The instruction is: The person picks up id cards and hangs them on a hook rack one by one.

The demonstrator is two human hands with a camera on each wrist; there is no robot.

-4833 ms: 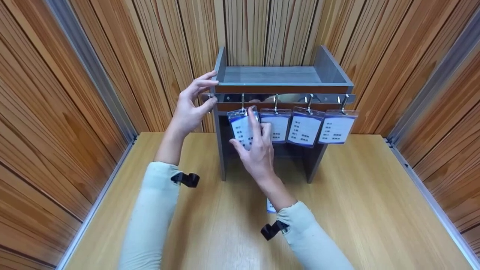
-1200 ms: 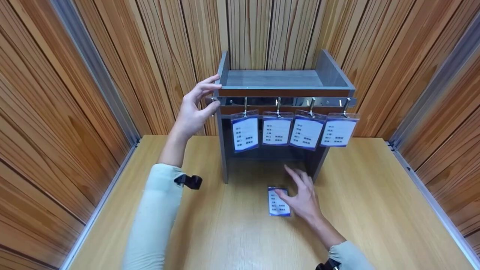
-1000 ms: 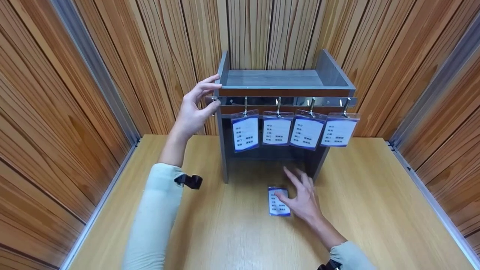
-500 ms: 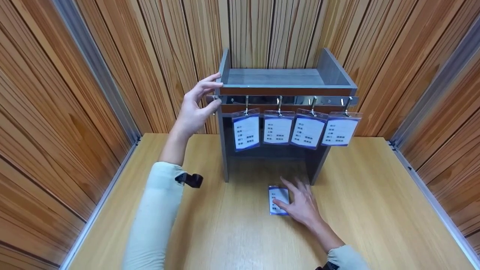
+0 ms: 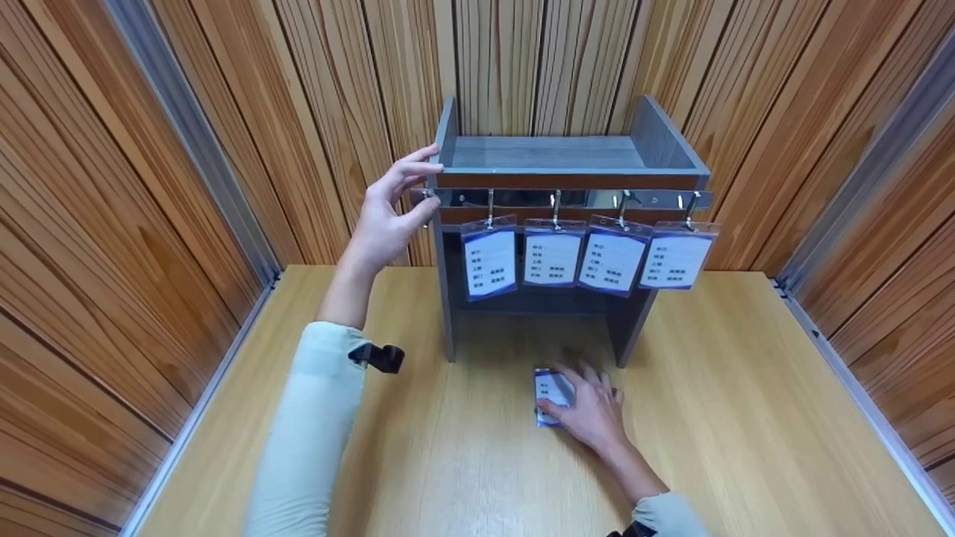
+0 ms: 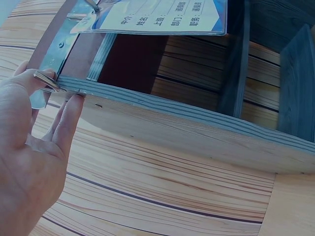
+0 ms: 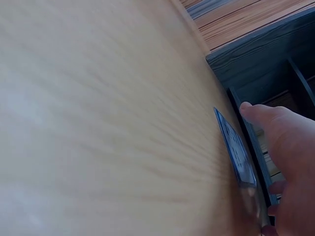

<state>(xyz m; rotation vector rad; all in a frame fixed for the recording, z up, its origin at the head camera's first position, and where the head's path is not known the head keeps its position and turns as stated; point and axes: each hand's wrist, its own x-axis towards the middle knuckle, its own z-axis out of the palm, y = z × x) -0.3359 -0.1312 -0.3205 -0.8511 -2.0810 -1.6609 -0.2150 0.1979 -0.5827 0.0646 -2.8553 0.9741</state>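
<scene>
My left hand [image 5: 388, 216] grips the left end of the metal hook rail [image 5: 522, 198] at the grey shelf's side; in the left wrist view my thumb lies by the end hook [image 6: 47, 81], fingers behind. From the rail hang several clear ID badge holders with white and blue cards, the leftmost badge [image 5: 489, 261] tilted. Another ID badge [image 5: 547, 384] lies flat on the table below. My right hand [image 5: 593, 414] is over its right part, thumb and fingers spread around it. The right wrist view has the thumb raised above that badge [image 7: 236, 150].
The grey shelf [image 5: 574, 155] stands on the wooden table [image 5: 418, 462], against the wood-panelled back wall [image 5: 358, 89]. Its side panels [image 5: 630, 328] reach down behind the lying badge. Panelled walls with metal edge strips [image 5: 858, 395] flank the table.
My right hand has left the leftmost hanging badge and come down to the badge on the table; lately its fingers have drawn in over it. My left hand stays at the rail's end.
</scene>
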